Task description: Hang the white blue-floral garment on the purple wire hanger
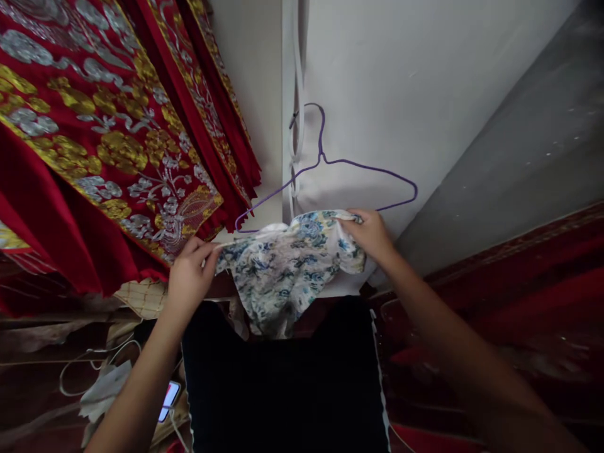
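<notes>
A white garment with a blue and green floral print [287, 267] is stretched between my two hands, its lower part hanging in folds. My left hand [191, 270] pinches its left edge between thumb and fingers. At the upper right edge, my right hand [370, 236] is closed on the cloth. Just behind and above the garment, a purple wire hanger [321, 158] hangs by its hook near a white cable on the wall. The garment covers part of the hanger's bottom bar, so whether the two touch I cannot tell.
Red cloths with gold and silver embroidery [117, 145] hang at the left. A white cable [298, 69] runs down the pale wall [377, 75]. Low on the left lie a lit phone [168, 401], cords and crumpled pale material [106, 390]. Dark red fabric [528, 314] is at the right.
</notes>
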The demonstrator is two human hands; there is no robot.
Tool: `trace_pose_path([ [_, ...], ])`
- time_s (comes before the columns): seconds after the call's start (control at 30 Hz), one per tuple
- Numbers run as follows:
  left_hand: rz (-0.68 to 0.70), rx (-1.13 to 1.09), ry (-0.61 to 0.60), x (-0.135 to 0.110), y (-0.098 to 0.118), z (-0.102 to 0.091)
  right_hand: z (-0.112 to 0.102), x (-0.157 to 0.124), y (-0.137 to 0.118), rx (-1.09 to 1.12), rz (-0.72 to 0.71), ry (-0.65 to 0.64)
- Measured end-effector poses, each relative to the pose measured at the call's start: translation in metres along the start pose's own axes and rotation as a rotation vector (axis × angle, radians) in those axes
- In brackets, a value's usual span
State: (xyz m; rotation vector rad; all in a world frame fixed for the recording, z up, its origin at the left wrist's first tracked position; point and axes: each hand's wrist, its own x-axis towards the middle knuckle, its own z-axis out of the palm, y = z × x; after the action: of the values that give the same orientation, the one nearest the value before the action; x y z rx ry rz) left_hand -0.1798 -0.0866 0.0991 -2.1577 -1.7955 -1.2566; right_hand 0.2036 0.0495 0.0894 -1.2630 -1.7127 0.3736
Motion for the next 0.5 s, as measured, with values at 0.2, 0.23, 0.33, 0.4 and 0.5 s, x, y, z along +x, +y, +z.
trace_pose_path([
  [0.2, 0.055, -0.217, 0.251, 0.062, 0.035, 0.025, -0.030, -0.017, -0.025, -0.003, 0.020, -0.036],
  [0.23, 0.063, -0.240, 0.267, 0.072, 0.040, 0.030, -0.030, -0.020, -0.028, 0.013, 0.026, -0.042],
  [0.33, 0.100, -0.295, 0.241, 0.092, 0.051, 0.034, -0.030, -0.029, -0.033, 0.035, 0.030, -0.066],
  [0.4, 0.134, -0.337, 0.136, 0.095, 0.053, 0.027, -0.033, -0.032, -0.033, -0.003, 0.003, -0.047],
  [0.5, 0.122, -0.398, -0.028, 0.081, 0.044, 0.012, -0.040, -0.032, -0.030, -0.071, -0.029, 0.029],
])
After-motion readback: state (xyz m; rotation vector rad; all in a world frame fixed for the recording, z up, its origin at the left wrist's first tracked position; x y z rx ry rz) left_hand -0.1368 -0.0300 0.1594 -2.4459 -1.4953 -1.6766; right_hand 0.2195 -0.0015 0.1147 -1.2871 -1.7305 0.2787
